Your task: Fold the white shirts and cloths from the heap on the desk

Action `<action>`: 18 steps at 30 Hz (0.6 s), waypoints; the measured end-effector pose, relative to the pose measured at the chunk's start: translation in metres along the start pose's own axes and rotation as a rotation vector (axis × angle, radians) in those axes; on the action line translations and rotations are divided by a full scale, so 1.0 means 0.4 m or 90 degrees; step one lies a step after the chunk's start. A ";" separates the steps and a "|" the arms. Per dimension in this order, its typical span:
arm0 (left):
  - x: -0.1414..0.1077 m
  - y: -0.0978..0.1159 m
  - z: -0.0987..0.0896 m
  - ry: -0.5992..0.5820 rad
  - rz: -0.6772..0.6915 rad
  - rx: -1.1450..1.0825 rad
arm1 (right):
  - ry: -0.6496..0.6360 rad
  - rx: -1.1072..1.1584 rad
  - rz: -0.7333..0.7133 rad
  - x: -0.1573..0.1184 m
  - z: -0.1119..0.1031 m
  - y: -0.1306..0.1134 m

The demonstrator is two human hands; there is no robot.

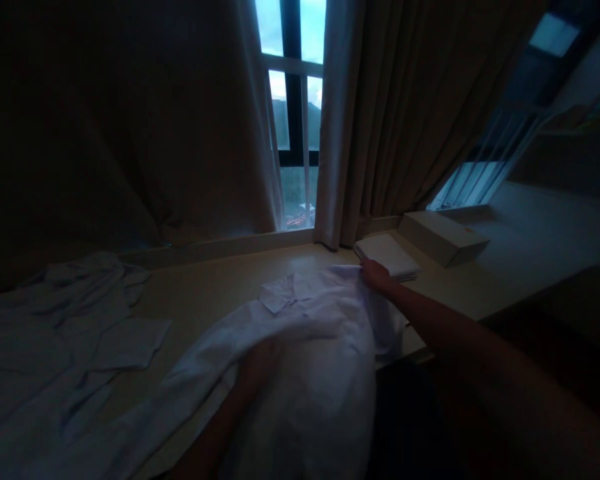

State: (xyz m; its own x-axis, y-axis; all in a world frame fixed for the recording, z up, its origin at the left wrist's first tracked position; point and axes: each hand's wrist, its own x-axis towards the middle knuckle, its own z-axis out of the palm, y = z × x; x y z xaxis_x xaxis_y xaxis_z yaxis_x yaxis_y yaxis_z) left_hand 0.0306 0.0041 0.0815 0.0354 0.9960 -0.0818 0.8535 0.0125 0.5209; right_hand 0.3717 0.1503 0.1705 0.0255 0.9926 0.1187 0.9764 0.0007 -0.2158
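Note:
A white collared shirt is spread across the counter, its collar toward the window and its lower part hanging at the front edge. My right hand is closed on the shirt near the shoulder, pulling the cloth up at that corner. My left hand is at the shirt's left side, among the fabric; blur and darkness hide its fingers. One long sleeve trails down to the left. Just behind my right hand lies a folded white cloth or garment.
More crumpled white clothing covers the left of the pale counter. A pale box stands at the back right. Behind, dark curtains flank a narrow window. The room is dim.

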 end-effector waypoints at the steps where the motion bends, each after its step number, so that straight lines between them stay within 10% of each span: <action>1: -0.007 -0.042 -0.031 0.018 -0.028 0.015 | 0.003 -0.010 -0.011 -0.023 0.013 -0.002; 7: -0.067 -0.269 -0.143 0.107 -0.128 0.176 | 0.007 -0.028 -0.222 -0.233 0.168 -0.074; 12: -0.078 -0.321 -0.104 0.086 -0.137 0.220 | -0.062 0.026 -0.236 -0.377 0.303 -0.129; 18: -0.121 -0.352 -0.045 0.019 -0.138 0.273 | -0.117 0.054 -0.276 -0.355 0.337 -0.143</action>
State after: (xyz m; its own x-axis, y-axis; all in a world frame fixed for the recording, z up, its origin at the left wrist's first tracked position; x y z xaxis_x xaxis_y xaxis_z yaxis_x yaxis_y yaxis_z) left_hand -0.1008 -0.0441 0.0274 -0.1764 0.9768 -0.1217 0.9772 0.1886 0.0973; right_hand 0.2834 0.0257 0.0356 -0.4268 0.9033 0.0437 0.8671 0.4224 -0.2641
